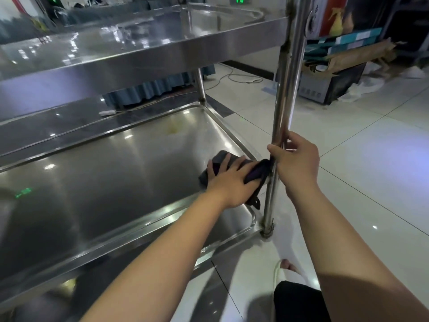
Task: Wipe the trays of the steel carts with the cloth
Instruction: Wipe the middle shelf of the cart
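Steel shines everywhere on the cart: the lower tray (pixel 111 173) fills the left and middle of the view, and the upper tray (pixel 130 49) hangs over it at the top. The left hand (pixel 228 180) lies flat on a dark cloth (pixel 253 175) with the fingers stretched and spread; it presses the cloth down on the lower tray, near the tray's right rim and close to the corner post. One end of the cloth hangs over the rim beside the post, and a purple stripe shows between the fingers. The right hand (pixel 294 159) is curled around the upright post (pixel 282 112) of the cart, thumb on one side and fingers on the other, just above the level of the lower tray. The two hands are very near each other, with the post and the cloth end between them. A yellowish stain (pixel 174 130) sits on the far part of the lower tray, well apart from the cloth. Green light reflects on the tray surface at the left. On the white tile floor (pixel 359 170) behind the cart lie a cable (pixel 232 77) and a power strip (pixel 107 112), and at the upper right stand cardboard boxes (pixel 348 49). A blue pleated curtain (pixel 153 89) hangs behind the cart under the upper tray
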